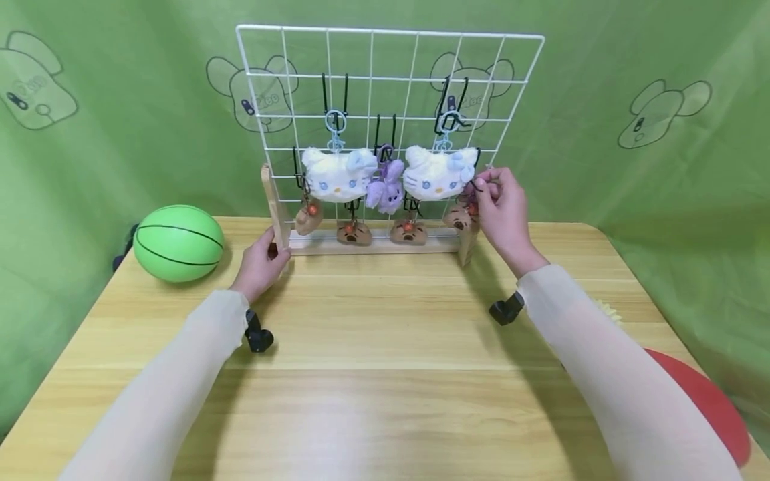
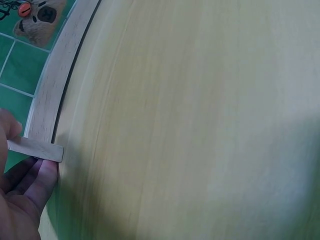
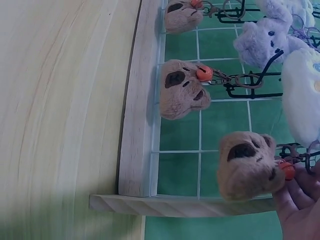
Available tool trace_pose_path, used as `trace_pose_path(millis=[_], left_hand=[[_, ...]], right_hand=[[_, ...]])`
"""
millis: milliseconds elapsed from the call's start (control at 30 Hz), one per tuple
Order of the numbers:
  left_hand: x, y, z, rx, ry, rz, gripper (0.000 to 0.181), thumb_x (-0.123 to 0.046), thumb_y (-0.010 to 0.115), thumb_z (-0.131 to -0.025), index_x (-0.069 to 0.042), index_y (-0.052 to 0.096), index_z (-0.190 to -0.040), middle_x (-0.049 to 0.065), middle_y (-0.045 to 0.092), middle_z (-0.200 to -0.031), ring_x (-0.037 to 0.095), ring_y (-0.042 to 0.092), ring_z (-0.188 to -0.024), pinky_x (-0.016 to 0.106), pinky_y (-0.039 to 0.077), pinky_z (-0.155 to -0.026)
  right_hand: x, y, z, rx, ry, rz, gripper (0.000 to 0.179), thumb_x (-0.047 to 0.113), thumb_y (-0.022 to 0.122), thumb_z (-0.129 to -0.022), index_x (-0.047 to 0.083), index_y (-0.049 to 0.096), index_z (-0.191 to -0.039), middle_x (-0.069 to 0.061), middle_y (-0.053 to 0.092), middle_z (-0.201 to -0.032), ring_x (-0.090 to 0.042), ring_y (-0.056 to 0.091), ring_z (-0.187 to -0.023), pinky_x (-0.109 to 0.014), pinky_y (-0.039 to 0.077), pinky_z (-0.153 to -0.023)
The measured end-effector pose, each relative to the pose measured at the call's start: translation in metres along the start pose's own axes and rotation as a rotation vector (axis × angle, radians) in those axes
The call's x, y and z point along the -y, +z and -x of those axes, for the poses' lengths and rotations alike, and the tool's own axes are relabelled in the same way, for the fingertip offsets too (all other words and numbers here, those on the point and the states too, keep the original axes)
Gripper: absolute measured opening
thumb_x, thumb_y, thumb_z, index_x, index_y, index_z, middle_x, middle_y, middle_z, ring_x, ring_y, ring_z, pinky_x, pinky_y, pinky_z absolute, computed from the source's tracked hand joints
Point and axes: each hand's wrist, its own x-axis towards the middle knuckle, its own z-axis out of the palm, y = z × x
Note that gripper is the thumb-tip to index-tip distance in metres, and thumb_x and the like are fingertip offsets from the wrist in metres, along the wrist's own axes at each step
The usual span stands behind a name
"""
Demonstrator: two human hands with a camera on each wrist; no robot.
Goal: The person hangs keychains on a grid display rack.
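A white wire grid rack (image 1: 371,51) stands in a wooden base (image 1: 373,247) and carries plush keychains on black hooks. My left hand (image 1: 260,266) grips the wooden side post (image 2: 37,148) at the rack's left end, thumb on one side and fingers on the other. At the right end my right hand (image 1: 504,212) pinches the ring end of a brown bear keychain (image 3: 246,167) at a black hook, close by its orange bell (image 3: 287,170). Two white cat plush keychains (image 1: 338,175) hang higher up, with a purple rabbit keychain (image 1: 388,187) between them.
More brown bear keychains (image 1: 353,232) hang along the bottom row. A green ball (image 1: 178,243) sits on the wooden table (image 1: 361,401) at the left. Partly behind my right sleeve lies a red object (image 1: 700,394). Green cloth (image 1: 385,13) hangs behind the rack.
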Motion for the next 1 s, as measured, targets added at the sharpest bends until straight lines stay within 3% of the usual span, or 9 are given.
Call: trace_pose_path(millis=[200, 400, 567, 667, 800, 1000], left_hand=[[0.000, 0.000, 0.001, 0.007, -0.003, 0.004, 0.061, -0.011, 0.053, -0.105, 0.000, 0.033, -0.161, 0.036, 0.062, -0.134, 0.046, 0.064, -0.120, 0.055, 0.056, -0.105], [0.001, -0.002, 0.003, 0.013, -0.005, 0.006, 0.062, -0.012, 0.052, -0.105, -0.001, 0.032, -0.162, 0.036, 0.063, -0.133, 0.045, 0.064, -0.119, 0.055, 0.057, -0.103], [-0.001, -0.003, 0.005, 0.016, -0.007, 0.004, 0.062, -0.012, 0.052, -0.106, -0.001, 0.030, -0.163, 0.037, 0.062, -0.134, 0.046, 0.064, -0.120, 0.055, 0.057, -0.103], [-0.002, -0.004, 0.005, 0.016, -0.001, 0.003, 0.062, -0.011, 0.052, -0.105, -0.001, 0.031, -0.162, 0.037, 0.062, -0.133, 0.045, 0.064, -0.118, 0.055, 0.057, -0.103], [-0.003, -0.003, 0.004, 0.022, 0.001, 0.001, 0.062, -0.011, 0.053, -0.105, -0.001, 0.031, -0.162, 0.036, 0.063, -0.131, 0.044, 0.065, -0.115, 0.054, 0.058, -0.100], [0.001, -0.005, 0.002, 0.045, -0.008, 0.007, 0.061, -0.013, 0.055, -0.105, 0.000, 0.033, -0.161, 0.034, 0.065, -0.125, 0.041, 0.066, -0.110, 0.037, 0.060, -0.086]], right_hand=[[-0.001, -0.002, 0.002, 0.041, 0.012, -0.038, 0.026, 0.015, 0.047, -0.111, -0.004, 0.053, -0.127, -0.023, 0.070, -0.109, 0.001, 0.060, -0.076, -0.011, 0.054, -0.067], [-0.003, -0.004, 0.005, 0.087, 0.030, -0.098, 0.021, 0.010, 0.045, -0.110, -0.003, 0.050, -0.125, -0.033, 0.068, -0.126, 0.002, 0.068, -0.093, -0.018, 0.060, -0.092], [-0.003, -0.010, 0.012, 0.113, 0.050, -0.047, 0.026, 0.013, 0.043, -0.111, -0.003, 0.048, -0.131, -0.029, 0.068, -0.132, -0.022, 0.072, -0.115, -0.034, 0.056, -0.109], [-0.006, -0.015, 0.016, 0.138, 0.068, -0.023, 0.031, 0.016, 0.042, -0.112, -0.003, 0.046, -0.136, -0.028, 0.066, -0.135, -0.035, 0.068, -0.124, -0.029, 0.057, -0.105], [-0.012, -0.023, 0.021, 0.159, 0.068, 0.001, 0.036, 0.018, 0.041, -0.112, -0.006, 0.044, -0.139, -0.028, 0.065, -0.137, -0.039, 0.066, -0.127, -0.016, 0.057, -0.095], [-0.016, -0.034, 0.031, 0.130, 0.031, 0.024, 0.035, 0.017, 0.042, -0.112, -0.009, 0.046, -0.136, -0.024, 0.068, -0.131, -0.038, 0.066, -0.126, -0.027, 0.056, -0.107]])
